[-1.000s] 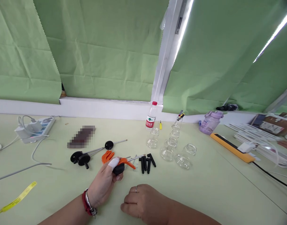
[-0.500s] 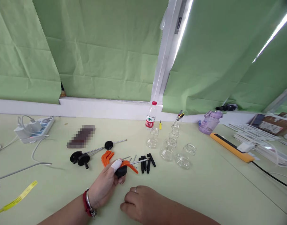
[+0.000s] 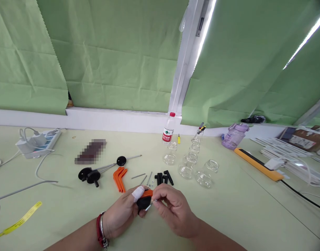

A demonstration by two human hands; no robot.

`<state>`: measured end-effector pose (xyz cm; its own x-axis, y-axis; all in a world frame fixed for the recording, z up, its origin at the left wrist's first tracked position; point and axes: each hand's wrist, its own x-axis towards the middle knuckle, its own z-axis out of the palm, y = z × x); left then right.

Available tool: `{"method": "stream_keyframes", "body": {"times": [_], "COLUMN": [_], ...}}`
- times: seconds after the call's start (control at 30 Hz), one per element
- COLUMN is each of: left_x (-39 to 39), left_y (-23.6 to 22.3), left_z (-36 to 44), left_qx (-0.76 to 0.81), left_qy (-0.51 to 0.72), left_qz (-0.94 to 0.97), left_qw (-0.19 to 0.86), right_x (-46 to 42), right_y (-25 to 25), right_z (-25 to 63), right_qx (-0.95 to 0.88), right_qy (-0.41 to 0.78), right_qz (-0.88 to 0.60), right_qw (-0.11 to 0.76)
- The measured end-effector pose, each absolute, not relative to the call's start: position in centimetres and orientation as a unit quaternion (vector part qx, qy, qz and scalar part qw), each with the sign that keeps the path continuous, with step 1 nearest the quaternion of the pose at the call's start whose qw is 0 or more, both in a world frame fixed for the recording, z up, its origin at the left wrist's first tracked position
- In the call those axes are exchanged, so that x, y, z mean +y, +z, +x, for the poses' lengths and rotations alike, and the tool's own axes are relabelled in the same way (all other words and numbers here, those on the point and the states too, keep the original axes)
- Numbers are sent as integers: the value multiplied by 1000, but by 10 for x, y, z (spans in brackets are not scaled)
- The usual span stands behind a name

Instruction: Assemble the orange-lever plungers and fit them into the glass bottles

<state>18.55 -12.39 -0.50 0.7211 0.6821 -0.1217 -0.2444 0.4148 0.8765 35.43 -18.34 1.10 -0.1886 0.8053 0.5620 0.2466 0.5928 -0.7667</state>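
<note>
Together, both hands close around a black round piece (image 3: 143, 203)

Low over the bench (image 3: 222, 216), the left hand (image 3: 120, 213) grips the black round piece between its fingers and a thumb wrapped in white, with an orange part (image 3: 148, 193) pressed along the piece's upper edge. The right hand (image 3: 177, 211) pinches a thin metal pin (image 3: 149, 206) between thumb and forefinger, right beside the black round piece; whether the pin has entered it cannot be told.

Just beyond the hands lie some loose metal rods (image 3: 138, 176) and a few black pegs (image 3: 169, 177), the pegs partly hidden by the right hand. Three orange bent pieces (image 3: 119, 179) sit close together to the left of the rods. Farther left, black discs (image 3: 93, 178) with metal shafts rest on the bench. Clear glass jars (image 3: 186, 169) stand to the right, near a red-capped bottle (image 3: 168, 131).
</note>
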Motion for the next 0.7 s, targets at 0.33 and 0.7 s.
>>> {"method": "stream_keyframes", "body": {"times": [0.33, 0.7], "left_x": [-133, -133], "left_y": [-7, -9], "left_z": [191, 190], "left_qx": [211, 210], "left_qy": [242, 251], "left_qz": [453, 464], "left_qw": [832, 823], "right_x": [-179, -179], "right_y": [6, 3], "right_z": [355, 349], "right_qx": [-622, -652], "right_qy": [308, 260], "right_qz": [-418, -446], "right_qw": [586, 556]}}
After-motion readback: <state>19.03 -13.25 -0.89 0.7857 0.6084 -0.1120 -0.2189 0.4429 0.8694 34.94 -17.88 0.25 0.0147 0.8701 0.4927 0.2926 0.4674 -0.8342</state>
